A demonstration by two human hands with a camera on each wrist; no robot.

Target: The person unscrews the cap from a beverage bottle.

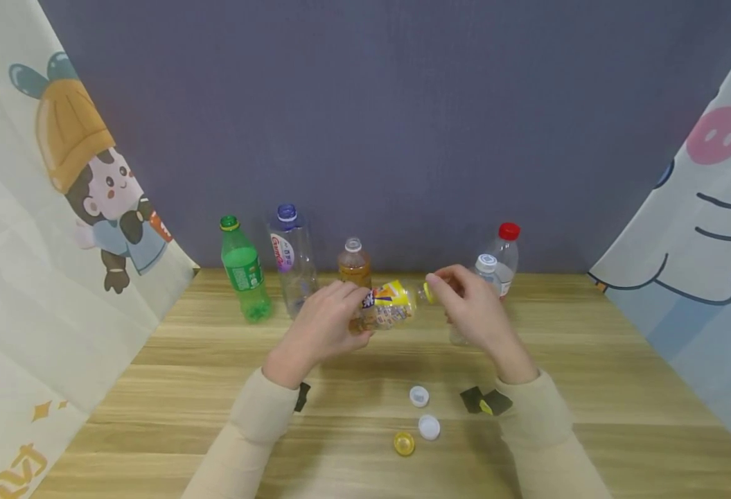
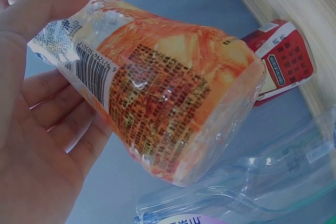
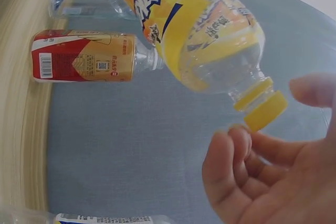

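A clear plastic bottle with a yellow and orange label [image 2: 157,87] is held on its side above the table, its neck toward the right. My left hand [image 1: 334,319] grips it round the labelled body, thumb on one side and fingers on the other. At the neck, a yellow cap [image 3: 266,111] sits slightly spaced from the yellow ring below it. My right hand [image 1: 474,308] has its thumb and curled fingers round this cap; the thumb tip [image 3: 307,88] lies right by its edge. Behind the held bottle stands a bottle with a red and gold label [image 3: 86,59], partly covered in the head view.
At the back left stand a green bottle [image 1: 243,274] and a tall clear bottle [image 1: 296,260]. A white-capped bottle [image 1: 487,265] and a red-capped bottle [image 1: 507,253] are behind my right hand. Two white caps, a loose yellow cap [image 1: 404,443] and black pieces [image 1: 496,402] lie in front.
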